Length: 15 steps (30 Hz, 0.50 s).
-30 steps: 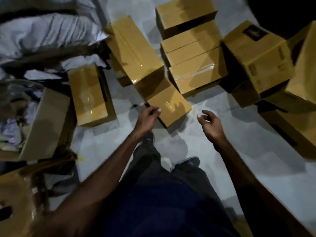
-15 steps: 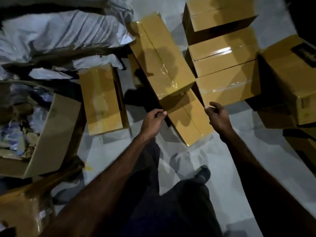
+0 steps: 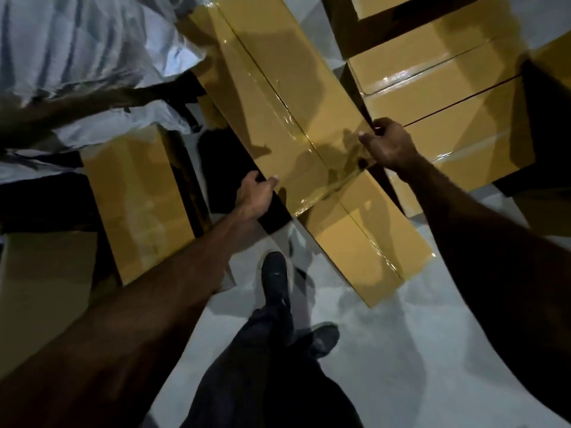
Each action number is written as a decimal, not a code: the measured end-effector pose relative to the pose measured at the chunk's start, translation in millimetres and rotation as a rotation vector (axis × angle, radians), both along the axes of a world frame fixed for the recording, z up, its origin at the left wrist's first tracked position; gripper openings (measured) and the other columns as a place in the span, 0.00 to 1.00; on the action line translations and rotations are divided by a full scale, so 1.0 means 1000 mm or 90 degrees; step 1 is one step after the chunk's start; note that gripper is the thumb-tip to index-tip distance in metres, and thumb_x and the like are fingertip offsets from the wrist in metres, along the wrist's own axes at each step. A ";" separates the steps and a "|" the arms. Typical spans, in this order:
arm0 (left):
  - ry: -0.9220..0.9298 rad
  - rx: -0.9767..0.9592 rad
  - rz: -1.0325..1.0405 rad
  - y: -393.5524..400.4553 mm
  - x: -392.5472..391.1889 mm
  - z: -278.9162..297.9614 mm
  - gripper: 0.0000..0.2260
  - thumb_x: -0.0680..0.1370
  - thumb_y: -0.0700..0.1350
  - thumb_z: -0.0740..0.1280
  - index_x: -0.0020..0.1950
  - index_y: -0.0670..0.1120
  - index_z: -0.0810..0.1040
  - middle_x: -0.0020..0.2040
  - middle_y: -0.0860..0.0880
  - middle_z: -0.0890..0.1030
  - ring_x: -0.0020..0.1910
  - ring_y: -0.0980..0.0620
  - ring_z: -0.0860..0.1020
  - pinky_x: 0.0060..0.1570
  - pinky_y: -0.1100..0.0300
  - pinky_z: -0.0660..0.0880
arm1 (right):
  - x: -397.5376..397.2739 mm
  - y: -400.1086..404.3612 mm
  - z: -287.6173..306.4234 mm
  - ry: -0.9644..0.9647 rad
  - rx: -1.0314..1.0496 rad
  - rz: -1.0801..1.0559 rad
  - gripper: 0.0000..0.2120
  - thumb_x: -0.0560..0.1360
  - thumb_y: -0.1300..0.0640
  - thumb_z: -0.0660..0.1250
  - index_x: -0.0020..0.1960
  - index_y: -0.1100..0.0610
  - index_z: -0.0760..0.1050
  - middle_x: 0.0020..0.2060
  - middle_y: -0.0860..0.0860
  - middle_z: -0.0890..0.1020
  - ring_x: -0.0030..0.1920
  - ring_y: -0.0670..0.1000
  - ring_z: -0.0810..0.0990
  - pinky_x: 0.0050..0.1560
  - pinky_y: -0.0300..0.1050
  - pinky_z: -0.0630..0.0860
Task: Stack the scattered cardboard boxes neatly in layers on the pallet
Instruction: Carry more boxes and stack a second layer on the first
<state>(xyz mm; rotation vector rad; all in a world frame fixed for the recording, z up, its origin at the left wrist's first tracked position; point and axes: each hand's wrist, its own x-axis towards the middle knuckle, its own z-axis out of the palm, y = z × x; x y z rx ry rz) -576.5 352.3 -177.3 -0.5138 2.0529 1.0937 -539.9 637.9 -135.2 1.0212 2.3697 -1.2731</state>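
Note:
A long taped cardboard box point(image 3: 278, 97) lies slanted across the middle, its near end resting over a lower box point(image 3: 364, 242) on the floor. My left hand point(image 3: 255, 193) grips the long box's near left edge, thumb on top. My right hand point(image 3: 386, 145) curls round its near right corner. No pallet shows in this view.
Two stacked boxes point(image 3: 448, 97) stand close on the right, touching my right hand. Another box point(image 3: 142, 199) lies on the left, an open carton point(image 3: 46, 288) beyond it. White sacks point(image 3: 77, 47) fill the upper left. My feet point(image 3: 275, 279) stand on grey floor point(image 3: 401, 366).
I leaned in closer. Both hands went forward from the lower box's near end and took hold of the long slanted box at its near edge and corner.

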 end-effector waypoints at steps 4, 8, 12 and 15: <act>-0.082 0.064 0.053 0.008 0.009 -0.034 0.21 0.74 0.56 0.73 0.61 0.45 0.81 0.52 0.48 0.81 0.51 0.44 0.80 0.44 0.51 0.80 | 0.000 0.013 -0.053 -0.033 0.025 0.026 0.24 0.78 0.44 0.72 0.67 0.57 0.76 0.55 0.52 0.81 0.56 0.55 0.79 0.61 0.49 0.77; -0.115 0.107 0.122 0.012 0.029 -0.031 0.22 0.62 0.51 0.74 0.54 0.45 0.82 0.52 0.48 0.85 0.48 0.42 0.81 0.40 0.50 0.77 | 0.026 0.008 -0.059 -0.048 0.048 -0.027 0.25 0.76 0.40 0.70 0.60 0.61 0.80 0.51 0.57 0.84 0.52 0.60 0.83 0.53 0.52 0.81; -0.102 0.152 0.168 0.007 0.065 0.021 0.17 0.70 0.51 0.75 0.58 0.49 0.83 0.55 0.45 0.86 0.57 0.39 0.83 0.47 0.47 0.81 | 0.079 -0.001 -0.019 -0.016 0.058 -0.105 0.20 0.78 0.43 0.69 0.59 0.58 0.80 0.50 0.53 0.83 0.51 0.56 0.81 0.50 0.46 0.74; -0.066 0.164 0.165 -0.002 0.087 0.065 0.21 0.72 0.52 0.75 0.65 0.52 0.80 0.60 0.48 0.84 0.61 0.43 0.81 0.63 0.44 0.79 | 0.119 -0.012 0.027 0.059 0.009 -0.200 0.19 0.78 0.43 0.70 0.58 0.57 0.78 0.52 0.54 0.83 0.53 0.56 0.80 0.52 0.49 0.75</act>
